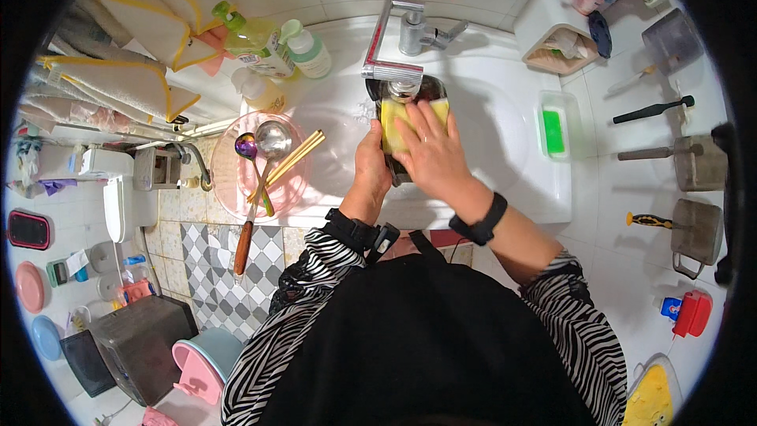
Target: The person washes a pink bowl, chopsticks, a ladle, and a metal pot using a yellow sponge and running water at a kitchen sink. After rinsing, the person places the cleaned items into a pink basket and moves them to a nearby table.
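Under the chrome faucet [393,41], my left hand [372,165] grips the near left side of a dark container [433,90], whose kind I cannot tell. My right hand [430,145] lies palm down with spread fingers on a yellow cloth or sponge [393,130] pressed on the container. Much of the container is hidden by the yellow piece and my hands. Both are over the white sink basin [502,130]. To the left, a clear pink bowl [227,189] bears a metal ladle [273,141], an iridescent spoon [246,145] and light wooden chopsticks [295,157].
Pump bottles [307,53] stand at the sink's back left corner. A clear dish with a green soap bar [554,132] is on the right rim. A white tissue box [535,23] stands at the back right. The ladle's wooden handle [243,248] juts past the counter edge.
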Motion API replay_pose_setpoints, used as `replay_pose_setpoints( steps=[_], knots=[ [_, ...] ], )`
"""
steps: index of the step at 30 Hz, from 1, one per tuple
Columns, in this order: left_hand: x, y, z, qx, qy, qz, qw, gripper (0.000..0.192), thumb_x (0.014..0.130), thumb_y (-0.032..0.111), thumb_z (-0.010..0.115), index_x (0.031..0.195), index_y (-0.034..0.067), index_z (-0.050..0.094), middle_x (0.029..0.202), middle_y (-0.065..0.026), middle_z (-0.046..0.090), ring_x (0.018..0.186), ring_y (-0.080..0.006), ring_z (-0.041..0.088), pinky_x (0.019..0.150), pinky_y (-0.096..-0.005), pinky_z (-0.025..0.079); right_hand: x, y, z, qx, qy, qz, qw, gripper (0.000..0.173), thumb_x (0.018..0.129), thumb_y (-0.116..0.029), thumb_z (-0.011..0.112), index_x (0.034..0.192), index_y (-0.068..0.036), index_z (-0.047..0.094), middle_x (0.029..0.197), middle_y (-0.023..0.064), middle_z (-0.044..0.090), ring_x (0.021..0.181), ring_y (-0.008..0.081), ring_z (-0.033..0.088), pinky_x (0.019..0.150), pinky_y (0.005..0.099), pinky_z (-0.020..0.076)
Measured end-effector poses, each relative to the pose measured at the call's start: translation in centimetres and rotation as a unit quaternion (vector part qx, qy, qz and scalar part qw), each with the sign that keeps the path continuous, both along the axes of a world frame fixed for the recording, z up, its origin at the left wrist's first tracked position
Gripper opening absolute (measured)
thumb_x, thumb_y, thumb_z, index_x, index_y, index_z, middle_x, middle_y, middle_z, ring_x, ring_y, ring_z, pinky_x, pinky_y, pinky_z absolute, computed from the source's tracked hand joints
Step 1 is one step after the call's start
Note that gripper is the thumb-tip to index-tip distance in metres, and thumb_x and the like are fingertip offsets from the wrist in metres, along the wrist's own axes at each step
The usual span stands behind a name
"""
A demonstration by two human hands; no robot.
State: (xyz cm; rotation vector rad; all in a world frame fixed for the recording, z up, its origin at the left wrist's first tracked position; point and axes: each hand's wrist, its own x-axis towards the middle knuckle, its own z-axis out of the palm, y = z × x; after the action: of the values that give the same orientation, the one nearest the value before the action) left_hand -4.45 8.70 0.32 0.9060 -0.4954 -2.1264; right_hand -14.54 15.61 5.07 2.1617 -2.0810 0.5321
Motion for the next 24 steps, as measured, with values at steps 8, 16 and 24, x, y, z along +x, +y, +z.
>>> replay_pose_setpoints(
  steps=[8, 16, 24],
  knots=[
    [-1.1, -2.6, 0.3, 0.002, 0.009, -0.046, 0.999, 0.041, 0.096, 0.033, 0.033, 0.115, 0.0, 0.047, 0.109, -0.0136, 0.056, 0.096, -0.026, 0.055, 0.087, -0.0398, 0.043, -1.2, -1.4, -0.9, 0.011, 0.026, -0.011, 1.0, 0.048, 0.077, -0.029, 0.059, 0.118, -0.007, 0.051, 0.13, 0.0126, 0.04, 0.122, 0.0303, 0.034, 0.097, 0.0552, 0.0242],
    [-0.6, -1.5, -3.2, -0.077, -0.072, -0.111, 0.988, 0.058, 0.093, 0.048, 0.03, 0.118, -0.003, 0.045, 0.114, -0.011, 0.051, 0.105, -0.0206, 0.049, 0.09, -0.0343, 0.04, -2.0, -3.5, -3.6, 0.038, -0.01, -0.044, 0.998, 0.042, 0.084, -0.022, 0.047, 0.121, -0.003, 0.047, 0.133, 0.0149, 0.038, 0.125, 0.0307, 0.032, 0.1, 0.0536, 0.0212],
    [0.7, -1.4, -3.8, -0.174, -0.195, -0.096, 0.96, 0.04, 0.092, 0.034, 0.044, 0.092, -0.003, 0.06, 0.091, -0.0085, 0.06, 0.078, -0.0142, 0.055, 0.069, -0.0284, 0.045, -0.7, -0.9, -5.9, 0.028, -0.047, -0.043, 0.998, 0.042, 0.083, -0.022, 0.05, 0.12, -0.002, 0.046, 0.135, 0.0145, 0.034, 0.127, 0.0308, 0.03, 0.098, 0.0548, 0.0244]
  ],
)
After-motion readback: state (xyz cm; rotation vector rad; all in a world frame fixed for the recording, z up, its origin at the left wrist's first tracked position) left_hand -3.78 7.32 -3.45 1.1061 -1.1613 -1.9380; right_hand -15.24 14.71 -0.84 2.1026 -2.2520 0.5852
